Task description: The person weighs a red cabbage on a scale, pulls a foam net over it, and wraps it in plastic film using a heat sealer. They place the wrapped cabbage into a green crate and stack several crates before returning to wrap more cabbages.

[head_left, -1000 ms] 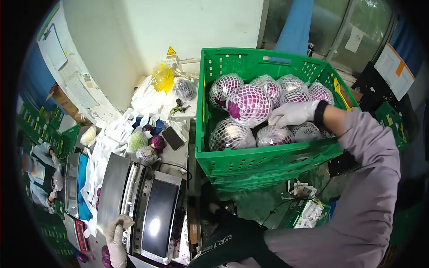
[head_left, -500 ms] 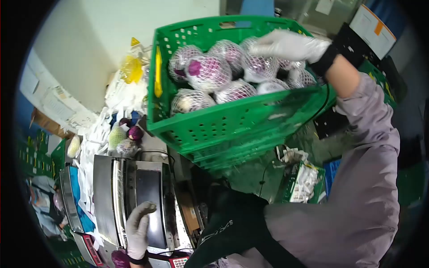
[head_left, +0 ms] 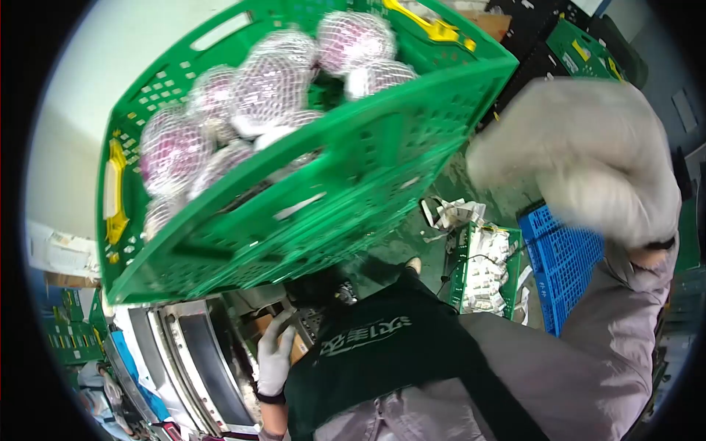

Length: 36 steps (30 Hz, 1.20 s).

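A green plastic crate (head_left: 368, 151) fills the upper part of the view, standing on top of others. Inside it lie several purple cabbages (head_left: 272, 92) in white foam nets, with shiny film over them. My right hand (head_left: 581, 158), in a pale glove, is up close to the camera, right of the crate and apart from it. Motion smears its fingers, so I cannot make out their pose or any object in them. Low in the view, my gloved left hand (head_left: 276, 360) has its fingers apart and holds nothing. It is beside the wrapping machine (head_left: 202, 360), close to my dark apron (head_left: 375, 345).
On the floor sit a green box of crumpled white paper (head_left: 487, 272) and a blue plastic grid (head_left: 566, 257). More green crates (head_left: 585, 51) stand at upper right. Another person's arm (head_left: 110, 389) shows at lower left.
My right hand has left the cabbages and swung right, towards the camera. The view has shifted, so the crate looks nearer and larger. My left hand now appears right of the machine.
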Available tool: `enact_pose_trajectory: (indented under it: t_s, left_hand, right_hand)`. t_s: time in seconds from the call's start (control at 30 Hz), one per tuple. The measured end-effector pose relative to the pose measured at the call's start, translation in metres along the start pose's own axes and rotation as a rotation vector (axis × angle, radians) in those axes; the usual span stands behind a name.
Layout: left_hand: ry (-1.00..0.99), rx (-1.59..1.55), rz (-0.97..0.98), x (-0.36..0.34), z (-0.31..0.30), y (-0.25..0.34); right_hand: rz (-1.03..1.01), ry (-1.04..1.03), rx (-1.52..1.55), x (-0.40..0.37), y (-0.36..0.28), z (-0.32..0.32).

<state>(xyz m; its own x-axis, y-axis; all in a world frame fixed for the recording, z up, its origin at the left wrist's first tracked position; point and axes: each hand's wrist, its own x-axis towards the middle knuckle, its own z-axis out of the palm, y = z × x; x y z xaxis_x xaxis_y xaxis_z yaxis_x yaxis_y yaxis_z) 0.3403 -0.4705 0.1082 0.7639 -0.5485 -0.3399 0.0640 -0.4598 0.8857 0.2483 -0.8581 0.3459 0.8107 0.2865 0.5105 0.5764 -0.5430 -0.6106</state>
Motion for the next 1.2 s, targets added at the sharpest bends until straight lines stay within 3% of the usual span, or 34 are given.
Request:
enact_pose_trajectory:
  t_s: [0.07,0.13,0.23,0.4,0.53,0.67,0.73,0.8,0.87,0.97,1.07,1.2]
  left_hand:
    - [-0.105,-0.114,-0.011,0.05,0.075,-0.005]
    - [-0.276,-0.024,0.153,0.106,0.151,0.006]
    - [-0.465,0.187,0.327,0.17,0.25,0.049]
    - [-0.738,0.171,0.467,0.226,0.326,0.101]
    - [-0.775,0.283,0.426,0.255,0.37,0.122]
    - [-0.983,0.273,0.193,0.29,0.412,0.141]
    - [-0.978,0.14,0.237,0.315,0.432,0.144]
    - [-0.803,0.065,0.16,0.328,0.45,0.155]
    - [-0.808,0.068,0.197,0.342,0.46,0.16]
    - [-0.702,-0.065,0.001,0.354,0.474,0.181]
    - [-0.61,-0.117,-0.049,0.364,0.486,0.189]
    - [-0.466,-0.095,0.005,0.374,0.51,0.204]
  right_hand:
    - [0.023,-0.021,-0.126,-0.037,0.002,-0.013]
    - [0.05,-0.08,-0.393,-0.075,0.004,-0.037]
    - [0.111,-0.024,-0.381,-0.135,0.022,-0.081]
    - [0.211,0.055,-0.38,-0.196,0.043,-0.148]
    - [0.235,0.116,-0.364,-0.223,0.074,-0.193]
    - [0.289,0.144,-0.362,-0.239,0.109,-0.232]
    - [0.33,0.15,-0.362,-0.241,0.124,-0.246]
    - [0.332,0.119,-0.343,-0.236,0.144,-0.263]
    - [0.324,0.103,-0.299,-0.238,0.164,-0.276]
    - [0.313,0.12,-0.259,-0.249,0.188,-0.297]
    - [0.287,0.126,-0.218,-0.264,0.208,-0.312]
    - [0.259,0.107,-0.168,-0.286,0.229,-0.335]
